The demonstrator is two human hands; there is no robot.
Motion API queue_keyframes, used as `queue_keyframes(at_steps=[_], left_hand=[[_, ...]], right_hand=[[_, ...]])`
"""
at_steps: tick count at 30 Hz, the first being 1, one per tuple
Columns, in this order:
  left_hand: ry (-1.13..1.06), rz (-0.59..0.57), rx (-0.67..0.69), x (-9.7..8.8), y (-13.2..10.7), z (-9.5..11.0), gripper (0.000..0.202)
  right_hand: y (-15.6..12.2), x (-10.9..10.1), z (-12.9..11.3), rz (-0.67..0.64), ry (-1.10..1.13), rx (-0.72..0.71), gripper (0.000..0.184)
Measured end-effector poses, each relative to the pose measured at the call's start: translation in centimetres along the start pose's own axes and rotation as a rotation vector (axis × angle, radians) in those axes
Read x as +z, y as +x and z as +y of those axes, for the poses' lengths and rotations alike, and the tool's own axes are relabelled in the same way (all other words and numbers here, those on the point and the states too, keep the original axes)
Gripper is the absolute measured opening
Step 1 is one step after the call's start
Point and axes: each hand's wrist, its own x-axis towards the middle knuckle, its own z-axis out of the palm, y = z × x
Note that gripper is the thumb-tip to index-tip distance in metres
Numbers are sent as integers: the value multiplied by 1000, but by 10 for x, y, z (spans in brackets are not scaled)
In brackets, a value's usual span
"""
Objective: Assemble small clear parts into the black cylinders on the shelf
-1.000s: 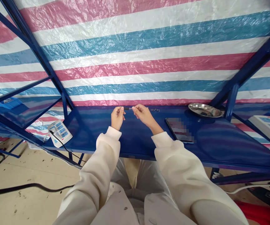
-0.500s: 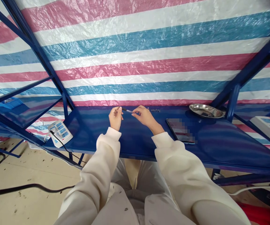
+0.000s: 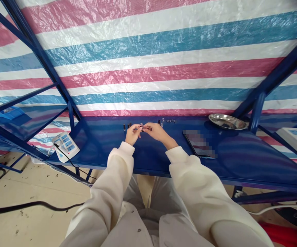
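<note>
While left hand [image 3: 133,134] and right hand [image 3: 157,131] meet over table [image 3: 150,156], fingertips of both pinch small piece [image 3: 141,125] between them. Work looks partway: small dark parts [image 3: 124,127] beside left hand and row of metal bits [image 3: 171,121] beyond right hand sit apart, apparently unused. Fingers mostly cover piece; cannot tell whether anything is joined.

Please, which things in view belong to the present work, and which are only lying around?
Probably for the work: small piece between left hand and right hand; dark pieces; row of shiny pieces.

Seemingly just lying about: phone; metal dish; power strip on the left.
</note>
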Motion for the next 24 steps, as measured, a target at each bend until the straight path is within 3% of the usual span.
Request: queue_keyframes(at_steps=[9, 13, 17, 24], left_hand=[[36, -55, -10, 0, -9, -20, 39], [155, 5, 15, -1, -14, -27, 30], [313, 32, 64, -2, -18, -31, 21], [416, 27, 76, -2, -20, -29, 13]], right_hand=[[-4, 9, 15, -124, -67, -1, 18], [-4, 13, 34, 31, -132, 119, 16], [-5, 8, 56, 237, -308, 387, 14], [-4, -10, 79, 288, -460, 612, 17]])
